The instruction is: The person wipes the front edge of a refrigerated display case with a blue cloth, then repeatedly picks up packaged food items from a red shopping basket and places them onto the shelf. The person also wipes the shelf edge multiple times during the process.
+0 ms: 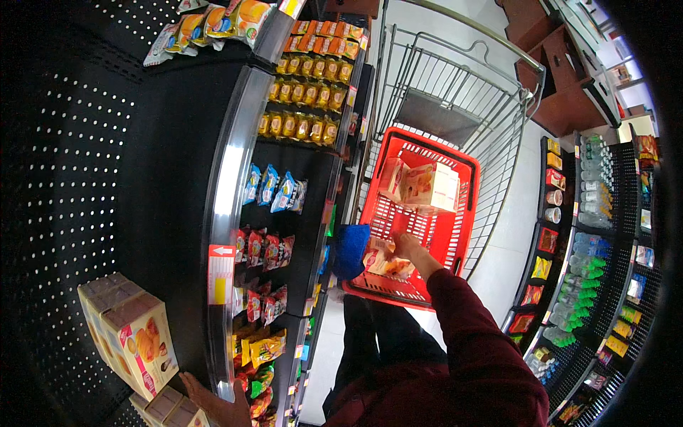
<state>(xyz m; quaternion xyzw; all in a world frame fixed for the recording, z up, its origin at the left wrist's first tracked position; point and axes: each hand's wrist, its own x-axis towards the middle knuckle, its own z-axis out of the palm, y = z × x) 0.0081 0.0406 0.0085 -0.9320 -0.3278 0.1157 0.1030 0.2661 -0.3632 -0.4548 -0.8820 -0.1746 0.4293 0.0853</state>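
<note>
My right hand (408, 248) reaches into a red plastic basket (472, 213) and is on a printed snack box (380, 256) at its near end; how the fingers hold it is hard to see. More boxes of the same cream kind (427, 184) lie at the basket's far end. A blue cloth (351, 251) hangs over the basket's left rim. At the lower left, my left hand (216, 397) rests by the shelf edge, beside cream snack boxes (168, 405); its fingertips are near them. A larger stack of such boxes (139, 341) stands on the black shelf above.
The basket sits in a wire shopping cart (501, 176). Shelves with bagged snacks (272, 251) and gold-wrapped cakes (304, 96) run along the left. Across the aisle stand shelves with bottles (579, 288). Brown cabinets (565, 80) stand at the upper right.
</note>
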